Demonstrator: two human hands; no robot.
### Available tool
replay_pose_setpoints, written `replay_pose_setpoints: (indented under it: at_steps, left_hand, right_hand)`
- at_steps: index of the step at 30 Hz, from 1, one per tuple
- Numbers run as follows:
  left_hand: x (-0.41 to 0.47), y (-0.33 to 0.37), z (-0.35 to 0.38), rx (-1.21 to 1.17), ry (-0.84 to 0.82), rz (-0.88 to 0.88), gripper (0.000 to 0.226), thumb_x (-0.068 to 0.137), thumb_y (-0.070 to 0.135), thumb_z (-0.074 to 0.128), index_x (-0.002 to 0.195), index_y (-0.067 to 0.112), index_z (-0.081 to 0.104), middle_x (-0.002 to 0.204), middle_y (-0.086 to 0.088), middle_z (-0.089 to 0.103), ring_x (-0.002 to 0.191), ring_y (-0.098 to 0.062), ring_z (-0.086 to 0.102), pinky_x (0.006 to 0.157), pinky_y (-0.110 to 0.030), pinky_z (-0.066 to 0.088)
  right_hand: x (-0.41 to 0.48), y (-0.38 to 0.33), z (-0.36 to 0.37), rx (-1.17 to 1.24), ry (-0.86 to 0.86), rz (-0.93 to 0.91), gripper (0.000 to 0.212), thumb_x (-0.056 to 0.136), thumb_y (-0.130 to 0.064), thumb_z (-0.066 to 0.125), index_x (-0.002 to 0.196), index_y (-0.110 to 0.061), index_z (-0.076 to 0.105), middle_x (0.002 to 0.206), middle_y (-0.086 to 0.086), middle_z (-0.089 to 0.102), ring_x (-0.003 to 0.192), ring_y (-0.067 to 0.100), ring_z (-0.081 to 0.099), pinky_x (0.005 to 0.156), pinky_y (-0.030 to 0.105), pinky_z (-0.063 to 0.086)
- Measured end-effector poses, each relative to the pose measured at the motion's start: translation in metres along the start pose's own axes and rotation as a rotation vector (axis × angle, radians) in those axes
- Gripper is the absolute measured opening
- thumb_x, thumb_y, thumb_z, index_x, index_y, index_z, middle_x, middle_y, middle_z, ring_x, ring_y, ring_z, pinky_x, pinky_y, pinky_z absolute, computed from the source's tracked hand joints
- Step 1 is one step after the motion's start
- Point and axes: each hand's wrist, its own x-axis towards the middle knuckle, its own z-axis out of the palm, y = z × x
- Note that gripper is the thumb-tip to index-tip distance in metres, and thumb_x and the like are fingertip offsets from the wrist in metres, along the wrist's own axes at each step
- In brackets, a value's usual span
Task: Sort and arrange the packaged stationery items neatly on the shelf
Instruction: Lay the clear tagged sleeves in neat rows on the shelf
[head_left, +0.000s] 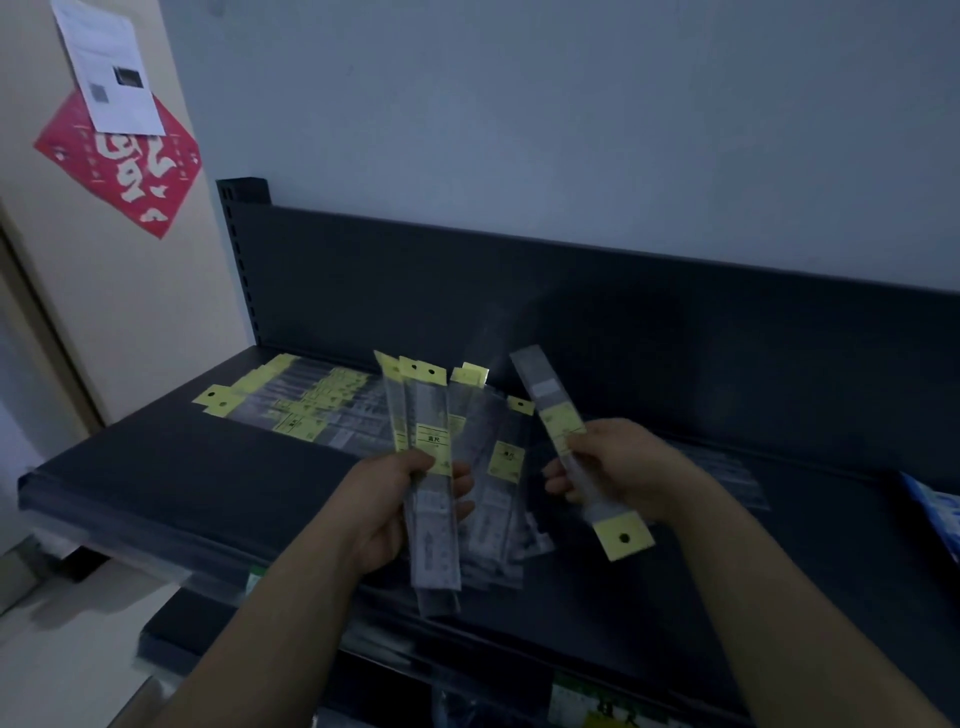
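The left hand (400, 499) pinches a fanned bunch of packaged rulers (436, 467) w/ thumb on top and fingers behind, yellow header tabs pointing up and away. The fan is loose: the sleeves splay at different angles, and more lie under it on the shelf (156, 467), so it's hard to tell which are held vs. resting. The right hand (618, 467) pinches 1 single ruler pack (566, 431) near its middle, tilted, its yellow tab end toward the person, i.e. flipped the opposite way to the bunch. A 2nd pile of the same packs (306, 405) lies flat at the back left of the shelf, roughly aligned but w/ a few tabs sticking out. Something blue (935, 514) sits at the far right edge; the dim light leaves it unclear, possibly another product pack.

Risks from here:
- Slick clear sleeves + a 1-point pinch: the fan could slide apart and spill onto the shelf or off its front edge if the left grip eases.
- If the single pack goes into the bunch as it sits, the tabs won't match, so the stack ends up mixed in orientation.
- Low light and glare on the plastic make labels hard to read, so a different type could get missorted.
- Squaring the bunch hard against the shelf could bend tabs.
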Motion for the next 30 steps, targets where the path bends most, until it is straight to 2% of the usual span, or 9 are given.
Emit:
replay_pose_setpoints:
  at_steps: [4, 7, 12, 15, 20, 23, 26, 28, 30]
  left_hand:
    - [-0.001, 0.010, 0.006, -0.006, -0.046, -0.038, 0.038, 0.099, 0.023, 0.047, 0.101, -0.010, 0.065, 0.092, -0.022, 0.069, 0.072, -0.025, 0.067, 0.060, -0.034, 0.061]
    - [-0.004, 0.017, 0.008, -0.004, -0.126, -0.032, 0.045, 0.098, 0.034, 0.046, 0.099, -0.007, 0.066, 0.088, -0.018, 0.067, 0.075, -0.025, 0.065, 0.064, -0.036, 0.059]
    - [-0.009, 0.026, 0.009, 0.061, -0.262, -0.076, 0.061, 0.088, 0.056, 0.051, 0.107, 0.002, 0.070, 0.104, -0.022, 0.070, 0.084, -0.034, 0.070, 0.069, -0.044, 0.059]
    - [-0.011, 0.026, 0.008, 0.099, -0.227, -0.123, 0.052, 0.088, 0.038, 0.061, 0.119, -0.004, 0.061, 0.107, -0.025, 0.069, 0.084, -0.036, 0.071, 0.068, -0.046, 0.060]
    - [-0.015, 0.026, -0.002, 0.073, -0.254, -0.142, 0.039, 0.093, 0.017, 0.052, 0.120, -0.010, 0.054, 0.108, -0.031, 0.066, 0.083, -0.037, 0.072, 0.066, -0.046, 0.059]
    - [-0.018, 0.027, -0.005, 0.042, -0.321, -0.192, 0.042, 0.087, 0.017, 0.052, 0.119, -0.009, 0.052, 0.112, -0.033, 0.064, 0.089, -0.039, 0.070, 0.070, -0.046, 0.059]
    - [-0.018, 0.024, -0.006, 0.083, -0.413, -0.241, 0.058, 0.084, 0.034, 0.058, 0.121, -0.010, 0.059, 0.122, -0.029, 0.061, 0.090, -0.035, 0.070, 0.069, -0.039, 0.059]
    - [-0.021, 0.020, -0.005, 0.120, -0.439, -0.231, 0.052, 0.080, 0.030, 0.063, 0.115, -0.009, 0.065, 0.124, -0.025, 0.061, 0.087, -0.029, 0.071, 0.065, -0.033, 0.057]
    - [-0.023, 0.016, -0.005, 0.094, -0.417, -0.203, 0.044, 0.079, 0.015, 0.060, 0.114, -0.010, 0.065, 0.117, -0.025, 0.065, 0.076, -0.024, 0.071, 0.059, -0.029, 0.056]
  right_hand:
    - [-0.014, -0.012, -0.025, -0.196, -0.208, -0.088, 0.017, 0.099, -0.016, 0.045, 0.105, -0.006, 0.057, 0.075, 0.014, 0.063, 0.065, 0.020, 0.062, 0.061, 0.033, 0.053]
    - [-0.021, -0.019, -0.039, -0.374, -0.314, -0.140, 0.013, 0.095, -0.017, 0.056, 0.095, -0.009, 0.066, 0.077, 0.012, 0.068, 0.071, 0.020, 0.065, 0.066, 0.030, 0.054]
    - [-0.017, -0.022, -0.040, -0.518, -0.470, -0.042, 0.012, 0.086, -0.013, 0.067, 0.096, -0.008, 0.070, 0.084, 0.008, 0.072, 0.077, 0.021, 0.069, 0.074, 0.035, 0.057]
    - [-0.009, -0.026, -0.031, -0.699, -0.365, -0.115, 0.021, 0.078, -0.022, 0.077, 0.097, -0.015, 0.071, 0.086, -0.001, 0.072, 0.078, 0.015, 0.068, 0.068, 0.027, 0.055]
    - [0.011, -0.023, -0.028, -0.770, 0.039, -0.267, 0.037, 0.058, -0.040, 0.088, 0.077, -0.013, 0.071, 0.077, 0.002, 0.072, 0.068, 0.009, 0.062, 0.061, 0.026, 0.051]
    - [0.017, -0.021, -0.025, -0.667, -0.012, -0.334, 0.027, 0.063, -0.032, 0.087, 0.076, -0.014, 0.072, 0.073, -0.001, 0.070, 0.067, 0.008, 0.062, 0.063, 0.027, 0.052]
    - [0.016, -0.027, -0.011, -0.731, -0.138, -0.354, 0.024, 0.066, -0.029, 0.086, 0.081, -0.016, 0.072, 0.076, -0.005, 0.069, 0.067, 0.003, 0.060, 0.062, 0.021, 0.049]
    - [0.020, -0.027, -0.002, -0.739, -0.086, -0.382, 0.032, 0.065, -0.030, 0.086, 0.087, -0.016, 0.069, 0.086, -0.004, 0.067, 0.076, 0.006, 0.062, 0.064, 0.021, 0.051]
    - [0.028, -0.020, 0.002, -0.685, 0.092, -0.411, 0.045, 0.062, -0.036, 0.087, 0.096, -0.020, 0.063, 0.101, -0.004, 0.060, 0.092, 0.011, 0.058, 0.075, 0.025, 0.051]
